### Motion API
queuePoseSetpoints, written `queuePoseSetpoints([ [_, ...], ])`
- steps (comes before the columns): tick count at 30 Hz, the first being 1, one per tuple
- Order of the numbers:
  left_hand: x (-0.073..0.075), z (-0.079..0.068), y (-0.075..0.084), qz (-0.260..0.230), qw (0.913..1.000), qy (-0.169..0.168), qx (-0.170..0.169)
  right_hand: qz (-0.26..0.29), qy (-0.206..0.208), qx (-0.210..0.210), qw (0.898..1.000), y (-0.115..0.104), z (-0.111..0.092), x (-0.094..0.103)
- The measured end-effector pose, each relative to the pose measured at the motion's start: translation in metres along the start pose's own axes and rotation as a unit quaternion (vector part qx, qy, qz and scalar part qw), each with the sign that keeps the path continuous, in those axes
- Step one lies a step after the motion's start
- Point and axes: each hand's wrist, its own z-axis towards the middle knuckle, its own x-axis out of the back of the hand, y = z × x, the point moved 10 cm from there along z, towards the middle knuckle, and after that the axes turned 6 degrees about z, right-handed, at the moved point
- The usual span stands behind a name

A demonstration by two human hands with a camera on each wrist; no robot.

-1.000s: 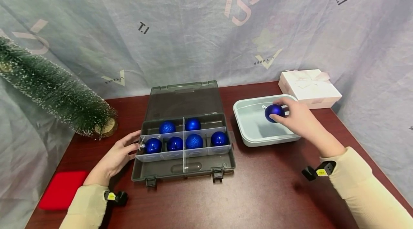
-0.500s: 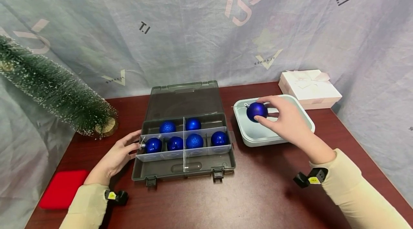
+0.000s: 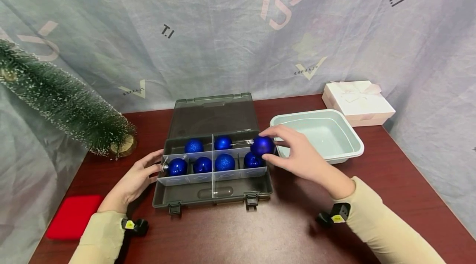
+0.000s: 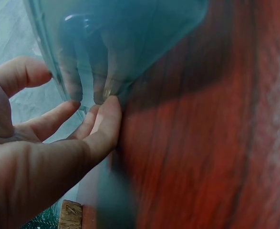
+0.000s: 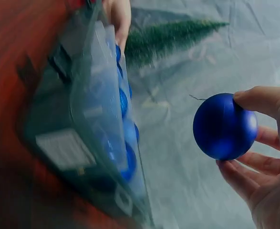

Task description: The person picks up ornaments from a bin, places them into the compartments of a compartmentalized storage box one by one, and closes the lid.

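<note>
A matte blue Christmas bauble (image 3: 262,146) is pinched between the thumb and fingers of my right hand (image 3: 297,154), over the right end of the grey divided box (image 3: 238,191). Its silver cap and wire point left. The box's lid (image 3: 213,117) lies back; several blue baubles (image 3: 224,162), some shiny and some glittery, sit in its compartments. At the box's left end, my left hand (image 3: 137,177) rests its fingertips against the side wall (image 4: 144,43), with the thumb near the rim. The right wrist view shows the held bauble (image 5: 224,126) above the box's level.
Right of the box stands a pale blue basin (image 3: 323,132), its inside bare where visible. A white gift box (image 3: 358,101) with a ribbon is behind it. A frosted small Christmas tree (image 3: 67,103) leans at left, and a red flat object (image 3: 74,216) lies near my left forearm.
My right hand has carried the bauble leftward from over the basin to over the right end of the divided box. My left hand has stayed at the box's left side.
</note>
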Motion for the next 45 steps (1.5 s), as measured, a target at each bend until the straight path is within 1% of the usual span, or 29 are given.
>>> queuePoseSetpoints([
  [4, 0.000, 0.000, 0.000, 0.003, 1.0000, 0.000, 0.000, 0.025, -0.015, 0.012, 0.999, -0.006, 0.006, -0.025],
  [13, -0.001, 0.001, 0.001, 0.015, 0.9999, -0.004, -0.001, 0.038, -0.047, 0.040, 0.997, -0.019, 0.014, -0.080],
  [17, 0.000, 0.001, 0.001, 0.014, 0.9999, -0.004, -0.002, 0.040, -0.072, 0.035, 0.996, -0.026, 0.017, -0.105],
  [20, 0.000, 0.000, 0.000, 0.007, 1.0000, -0.002, -0.002, 0.047, -0.094, 0.026, 0.994, -0.029, 0.018, -0.125],
  [23, 0.001, 0.000, -0.002, -0.004, 1.0000, 0.000, -0.006, 0.051, -0.106, 0.023, 0.993, -0.030, 0.018, -0.141],
  [29, 0.002, 0.001, -0.002, -0.018, 0.9997, 0.000, -0.013, 0.045, -0.104, -0.003, 0.994, -0.026, 0.021, -0.160],
  [35, 0.002, 0.002, -0.002, -0.006, 1.0000, -0.002, -0.005, 0.030, -0.099, -0.029, 0.994, -0.019, 0.023, -0.174],
  [40, 0.001, 0.002, -0.001, 0.002, 1.0000, -0.004, 0.001, -0.001, -0.099, -0.027, 0.995, -0.017, 0.023, -0.182],
  [45, 0.001, 0.001, 0.000, -0.002, 1.0000, -0.004, -0.001, -0.019, -0.096, -0.022, 0.995, -0.012, 0.023, -0.188],
])
